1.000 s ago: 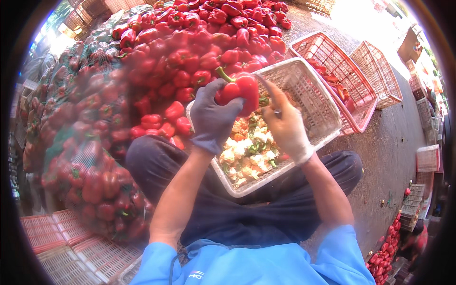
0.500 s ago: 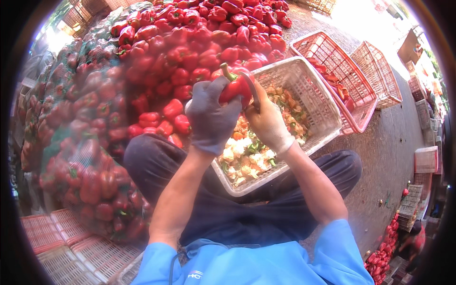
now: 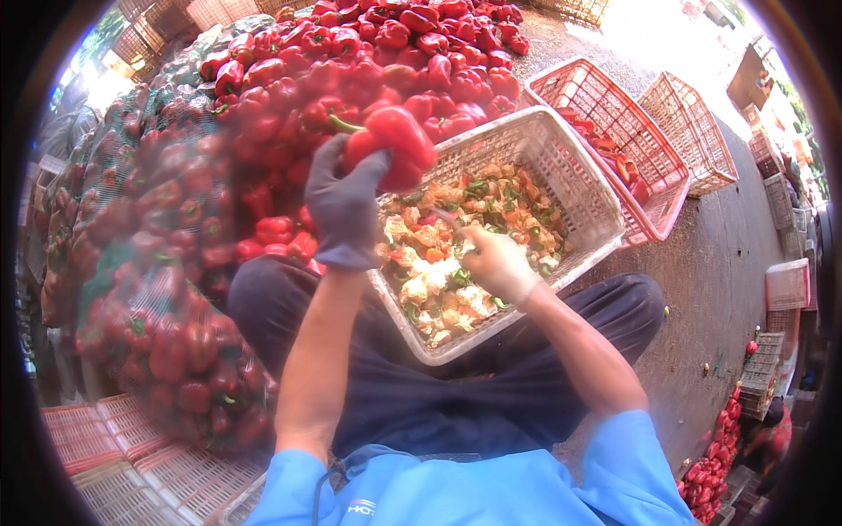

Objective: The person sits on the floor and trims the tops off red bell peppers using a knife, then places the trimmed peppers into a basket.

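My left hand, in a dark grey glove, grips a red bell pepper from below and to its left. The pepper's green stem points left, and its skin looks whole on the side I see. My right hand, in a pale glove, is closed around a small curved knife, whose thin blade is blurred and whose handle is hidden in the fist. Under both hands a whitish plastic crate leans across my lap. Inside lie pale pepper cores with seeds and green stems.
A big heap of red peppers lies ahead. Net sacks of peppers stand on my left. Right of my crate, a pink crate holds red pepper pieces beside another crate. A person is at far right, near more peppers.
My hands have moved apart. The left has carried the pepper up and left, tipping its stem leftward; the right has drawn the knife away and down over the crate.
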A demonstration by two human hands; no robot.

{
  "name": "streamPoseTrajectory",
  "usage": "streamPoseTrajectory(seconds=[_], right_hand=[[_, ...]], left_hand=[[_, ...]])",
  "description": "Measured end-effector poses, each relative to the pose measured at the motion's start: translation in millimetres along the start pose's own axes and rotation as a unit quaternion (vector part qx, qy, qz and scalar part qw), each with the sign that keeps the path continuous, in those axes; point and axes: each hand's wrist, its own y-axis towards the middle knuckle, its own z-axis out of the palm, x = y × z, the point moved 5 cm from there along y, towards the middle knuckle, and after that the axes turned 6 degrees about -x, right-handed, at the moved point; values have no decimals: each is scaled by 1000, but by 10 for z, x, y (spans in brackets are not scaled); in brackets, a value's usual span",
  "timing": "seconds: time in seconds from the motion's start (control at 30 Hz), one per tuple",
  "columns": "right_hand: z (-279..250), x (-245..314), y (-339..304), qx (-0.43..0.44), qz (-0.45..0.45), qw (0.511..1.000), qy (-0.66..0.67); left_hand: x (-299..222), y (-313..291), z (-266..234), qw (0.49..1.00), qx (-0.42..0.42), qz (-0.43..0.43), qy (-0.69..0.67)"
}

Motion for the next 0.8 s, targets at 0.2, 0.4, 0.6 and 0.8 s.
streamPoseTrajectory(seconds=[0.2,0.4,0.6,0.8], right_hand=[[-712,276,287,-49,47,933,352],[-724,366,452,-6,-71,948,310],[-758,306,425,65,4,881,468],[-767,-126,391,47,44,789,611]], left_hand=[[59,-82,51,984,110,-140,13],[71,-301,178,952,237,-180,66],[-16,-340,146,943,261,-208,6],[-190,-372,198,934,224,-229,-161]])
